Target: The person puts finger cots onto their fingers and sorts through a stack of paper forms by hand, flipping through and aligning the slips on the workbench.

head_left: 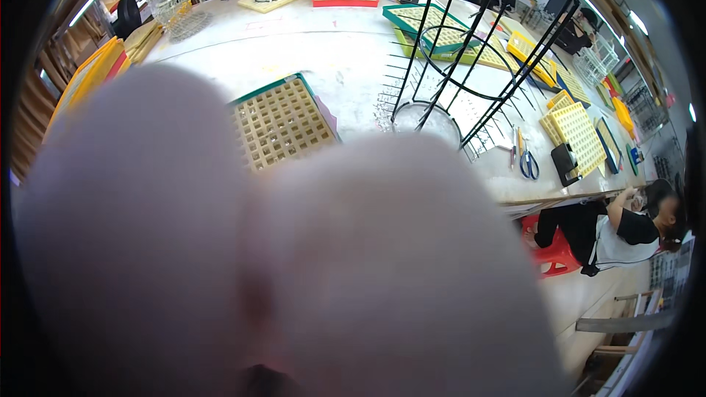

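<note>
Person's fingers (404,265) loom blurred up close, lower left to centre; can't tell which hand, nor whether spread, pressed together or pinching; cream gridded tray (283,119) lies on white table (331,44), partly hidden behind them; black wire rack (512,87) stands right of it.

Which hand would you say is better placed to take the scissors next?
Probably the right: the scissors lie toward the right of the table. Blurred fingers fill the foreground, though, so which hand they belong to is unclear.
</note>
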Motion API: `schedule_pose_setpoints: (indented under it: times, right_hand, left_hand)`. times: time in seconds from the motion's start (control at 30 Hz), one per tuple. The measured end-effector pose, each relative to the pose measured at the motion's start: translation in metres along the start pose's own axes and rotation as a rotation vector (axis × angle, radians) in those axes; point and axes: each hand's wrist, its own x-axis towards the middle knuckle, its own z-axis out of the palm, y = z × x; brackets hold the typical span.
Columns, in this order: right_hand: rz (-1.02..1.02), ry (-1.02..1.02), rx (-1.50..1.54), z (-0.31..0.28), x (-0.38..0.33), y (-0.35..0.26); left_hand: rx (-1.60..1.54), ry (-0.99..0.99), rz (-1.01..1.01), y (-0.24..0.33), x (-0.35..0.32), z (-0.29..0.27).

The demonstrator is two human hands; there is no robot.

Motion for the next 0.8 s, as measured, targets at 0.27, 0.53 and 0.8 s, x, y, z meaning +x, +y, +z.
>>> schedule_pose_setpoints:
  times: [0.27,0.53,0.8]
  right_hand:
    - [0.005,-0.031,0.151,0.002,0.004,0.003]
    - [-0.020,0.019,0.218,0.005,-0.001,0.005]
    - [-0.021,-0.336,0.211,0.041,0.000,-0.032]
  left_hand:
    - [-0.174,-0.021,-0.010,-0.008,0.003,0.000]
    - [0.372,0.200,0.133,-0.042,-0.015,-0.034]
    - [0.287,0.545,-0.713,-0.132,-0.139,-0.172]
